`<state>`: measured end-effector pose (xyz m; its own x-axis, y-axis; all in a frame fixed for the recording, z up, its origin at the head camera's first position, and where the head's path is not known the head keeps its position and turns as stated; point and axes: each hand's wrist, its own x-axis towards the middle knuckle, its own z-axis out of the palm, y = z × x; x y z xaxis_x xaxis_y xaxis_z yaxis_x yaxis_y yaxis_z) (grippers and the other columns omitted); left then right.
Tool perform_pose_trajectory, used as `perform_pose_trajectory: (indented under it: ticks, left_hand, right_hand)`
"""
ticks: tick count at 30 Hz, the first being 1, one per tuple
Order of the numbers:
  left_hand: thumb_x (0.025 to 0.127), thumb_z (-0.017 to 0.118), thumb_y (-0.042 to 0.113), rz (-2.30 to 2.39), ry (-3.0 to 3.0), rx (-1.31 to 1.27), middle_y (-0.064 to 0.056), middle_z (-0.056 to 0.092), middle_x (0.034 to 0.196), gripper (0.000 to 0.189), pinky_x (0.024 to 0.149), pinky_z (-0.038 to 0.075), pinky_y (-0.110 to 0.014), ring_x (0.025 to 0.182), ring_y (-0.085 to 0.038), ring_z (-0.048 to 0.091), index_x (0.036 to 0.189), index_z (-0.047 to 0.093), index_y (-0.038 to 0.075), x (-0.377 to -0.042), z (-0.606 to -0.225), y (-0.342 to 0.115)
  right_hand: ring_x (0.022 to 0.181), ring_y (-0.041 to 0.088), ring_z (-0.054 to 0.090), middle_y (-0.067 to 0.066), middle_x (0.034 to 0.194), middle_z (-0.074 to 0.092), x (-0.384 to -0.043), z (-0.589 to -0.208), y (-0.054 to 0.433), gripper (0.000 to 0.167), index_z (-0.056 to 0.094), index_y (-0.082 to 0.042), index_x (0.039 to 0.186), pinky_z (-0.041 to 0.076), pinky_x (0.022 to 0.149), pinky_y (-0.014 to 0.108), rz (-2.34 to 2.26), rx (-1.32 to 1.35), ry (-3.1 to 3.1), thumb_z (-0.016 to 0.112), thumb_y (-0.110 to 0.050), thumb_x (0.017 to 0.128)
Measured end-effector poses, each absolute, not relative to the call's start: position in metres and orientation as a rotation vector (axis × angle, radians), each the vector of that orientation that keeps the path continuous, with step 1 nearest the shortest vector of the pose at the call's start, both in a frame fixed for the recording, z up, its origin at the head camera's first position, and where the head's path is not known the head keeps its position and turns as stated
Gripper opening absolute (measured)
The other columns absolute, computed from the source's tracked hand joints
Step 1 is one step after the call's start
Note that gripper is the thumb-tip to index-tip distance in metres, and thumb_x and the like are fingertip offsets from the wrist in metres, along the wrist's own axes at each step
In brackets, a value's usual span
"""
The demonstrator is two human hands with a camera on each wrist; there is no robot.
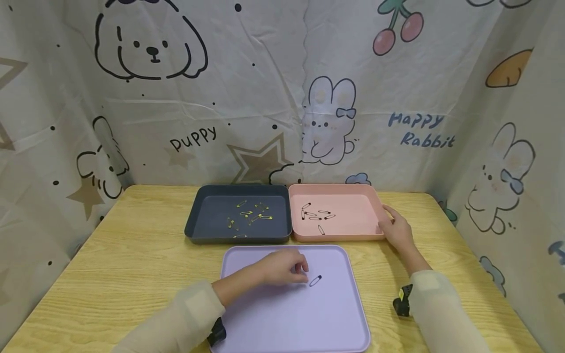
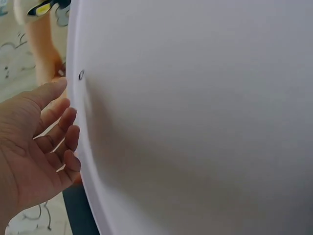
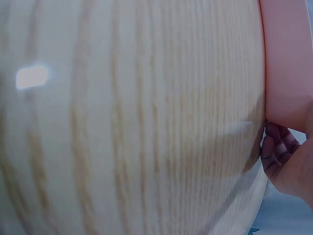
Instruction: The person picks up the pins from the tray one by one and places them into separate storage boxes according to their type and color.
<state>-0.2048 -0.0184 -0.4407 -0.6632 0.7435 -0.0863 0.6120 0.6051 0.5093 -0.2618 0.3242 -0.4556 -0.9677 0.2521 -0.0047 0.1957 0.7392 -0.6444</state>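
My left hand (image 1: pixel 282 267) hovers over the lilac tray (image 1: pixel 291 318), its fingers loosely bent and nothing between thumb and fingertips. Just right of those fingertips, a single black safety pin (image 1: pixel 315 281) lies on the tray; the left wrist view shows the same safety pin (image 2: pixel 81 75) beyond the thumb. At the right end of the pink tray (image 1: pixel 357 215), my right hand (image 1: pixel 398 233) grips the wall near the front corner. In the right wrist view its curled fingers (image 3: pixel 276 147) sit against that tray's corner. Several black safety pins (image 1: pixel 315 218) lie in the pink tray's left half.
A dark blue tray (image 1: pixel 207 215) with several gold safety pins (image 1: pixel 265 216) stands against the pink tray's left side. All three trays rest on a wood-grain table (image 1: pixel 132 255). A printed curtain (image 1: pixel 247 98) hangs behind and at both sides.
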Motion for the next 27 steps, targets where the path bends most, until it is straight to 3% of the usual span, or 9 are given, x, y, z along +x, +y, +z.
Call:
perform_pose_trajectory:
  ticks: [12, 20, 27]
  left_hand:
    - [0.082, 0.068, 0.039, 0.307, 2.702, 1.146, 0.011, 0.048, 0.074, 0.021, 0.059, 0.036, -0.019, 0.067, -0.004, 0.044, 0.092, 0.066, 0.02, -0.191, -0.441, 0.002]
    - [0.085, 0.065, 0.026, 0.257, 2.745, 1.156, 0.011, 0.051, 0.073, 0.006, 0.058, 0.037, -0.018, 0.066, -0.003, 0.046, 0.083, 0.067, 0.02, -0.187, -0.441, 0.011]
    - [0.081, 0.065, 0.018, 0.379, 2.69, 0.991, 0.012, 0.051, 0.066, 0.008, 0.057, 0.038, -0.017, 0.062, -0.003, 0.045, 0.073, 0.064, 0.019, -0.188, -0.44, 0.01]
  right_hand:
    - [0.084, 0.027, 0.052, 0.022, 0.099, 0.056, -0.261, -0.457, 0.326, 0.056, 0.032, -0.009, 0.145, 0.039, 0.065, 0.026, 1.055, -0.382, -2.842, 0.046, -0.019, 0.092]
    - [0.082, 0.025, 0.051, 0.022, 0.099, 0.057, -0.263, -0.457, 0.325, 0.055, 0.033, -0.009, 0.145, 0.039, 0.065, 0.026, 1.049, -0.367, -2.836, 0.046, -0.019, 0.092]
    - [0.08, 0.025, 0.051, 0.02, 0.094, 0.056, -0.263, -0.457, 0.325, 0.055, 0.034, -0.008, 0.144, 0.039, 0.064, 0.026, 1.039, -0.346, -2.841, 0.046, -0.019, 0.092]
